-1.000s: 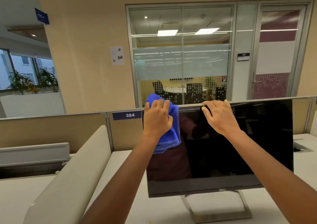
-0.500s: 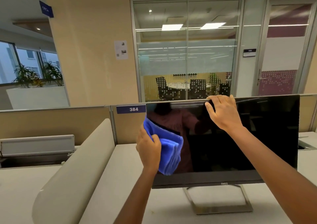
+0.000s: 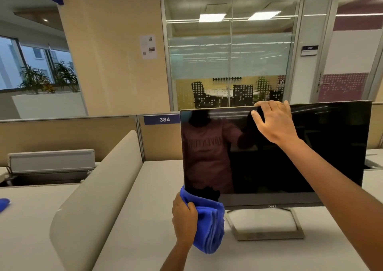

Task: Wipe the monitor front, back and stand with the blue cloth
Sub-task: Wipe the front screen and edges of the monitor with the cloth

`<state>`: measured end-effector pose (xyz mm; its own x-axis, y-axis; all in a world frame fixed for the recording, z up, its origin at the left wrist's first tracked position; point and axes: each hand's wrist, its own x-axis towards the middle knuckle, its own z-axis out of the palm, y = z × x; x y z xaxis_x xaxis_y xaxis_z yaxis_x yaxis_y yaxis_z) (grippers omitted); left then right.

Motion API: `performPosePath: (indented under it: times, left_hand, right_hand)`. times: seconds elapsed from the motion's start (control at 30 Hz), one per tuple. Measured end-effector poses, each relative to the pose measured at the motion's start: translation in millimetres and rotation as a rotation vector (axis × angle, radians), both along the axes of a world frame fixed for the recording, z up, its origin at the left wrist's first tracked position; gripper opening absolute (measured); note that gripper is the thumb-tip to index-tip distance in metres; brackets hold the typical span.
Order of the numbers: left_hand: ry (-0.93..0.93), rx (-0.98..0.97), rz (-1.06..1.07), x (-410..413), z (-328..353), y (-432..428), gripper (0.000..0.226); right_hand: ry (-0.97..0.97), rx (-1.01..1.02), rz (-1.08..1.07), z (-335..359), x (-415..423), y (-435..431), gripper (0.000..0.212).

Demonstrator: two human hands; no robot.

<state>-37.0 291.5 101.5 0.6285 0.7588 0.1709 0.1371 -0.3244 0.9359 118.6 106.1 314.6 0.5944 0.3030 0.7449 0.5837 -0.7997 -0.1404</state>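
We find the left hand (image 3: 184,219) with its fingers curled round the folded blue cloth (image 3: 209,227), gripping it against the monitor (image 3: 290,156) at its seven o'clock corner. There the cloth covers the bezel and hangs toward the desk (image 3: 145,229). The right hand (image 3: 273,123) sits at twelve o'clock on the frame, fingers hooked over the top edge and thumb lying on the dark glass. We see the monitor upright on its metal stand (image 3: 267,236), at the cloth's three o'clock. Far off at nine o'clock lies a small blue object (image 3: 3,204), cut off.
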Motion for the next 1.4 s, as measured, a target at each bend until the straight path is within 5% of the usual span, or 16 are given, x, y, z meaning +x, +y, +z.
performPosePath:
  times: [0.33,0.5,0.8,1.4]
  left_hand:
    - [-0.589,0.186,0.025,8,157,10,0.059]
    - [-0.454,0.320,-0.031,34,177,17,0.066]
    - [-0.223,0.307,0.032,20,76,-1,0.071]
    - [0.082,-0.010,-0.097,-16,-28,-11,0.059]
  right_hand:
    - [0.032,-0.042,0.012,2,1,-3,0.056]
    - [0.028,-0.033,0.015,2,-1,-3,0.040]
    - [0.020,-0.021,0.009,1,-1,-1,0.040]
    - [0.068,-0.064,0.029,4,-2,-5,0.043]
